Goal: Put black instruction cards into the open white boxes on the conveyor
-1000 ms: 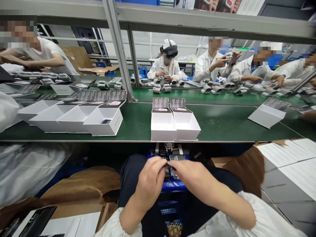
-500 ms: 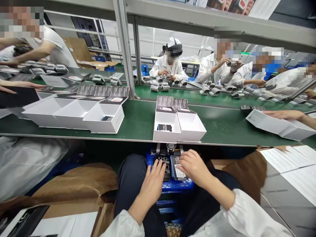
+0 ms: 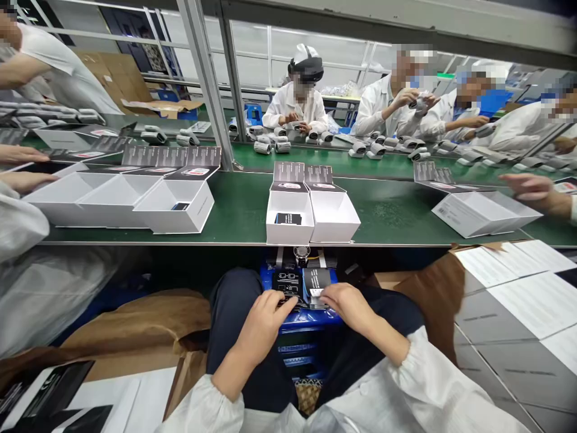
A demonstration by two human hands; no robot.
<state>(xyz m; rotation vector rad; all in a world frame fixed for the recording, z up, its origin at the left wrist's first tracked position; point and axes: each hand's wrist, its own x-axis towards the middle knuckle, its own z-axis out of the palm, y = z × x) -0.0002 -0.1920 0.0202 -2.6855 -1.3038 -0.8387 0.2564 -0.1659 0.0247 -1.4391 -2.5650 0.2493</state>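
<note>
On a blue plastic stool (image 3: 306, 317) between my knees lie two stacks side by side. The left one is a stack of black printed cards (image 3: 287, 280); the right one is a stack of grey-and-blue leaflets (image 3: 317, 278). My left hand (image 3: 260, 325) touches the near edge of the black cards, thumb and fingers apart. At the near edge of the other stack, my right hand (image 3: 350, 307) pinches a leaflet, where a small white patch shows by the fingertips. Two open white boxes (image 3: 336, 224) stand ahead on the green bench; the left one contains a black-and-blue card (image 3: 288, 219).
More open boxes (image 3: 175, 215) stand left on the green bench (image 3: 241, 207), others (image 3: 484, 210) at right near a co-worker's hand (image 3: 536, 189). Cartons flank me left (image 3: 189, 379) and right (image 3: 433, 288). A metal post (image 3: 205, 90) rises ahead. Co-workers sit across among grey-white devices (image 3: 270, 144).
My left hand has drawn back from atop the black cards to their near edge. My right hand has lowered to the leaflets' near edge. The co-worker's hand at right has left the boxes.
</note>
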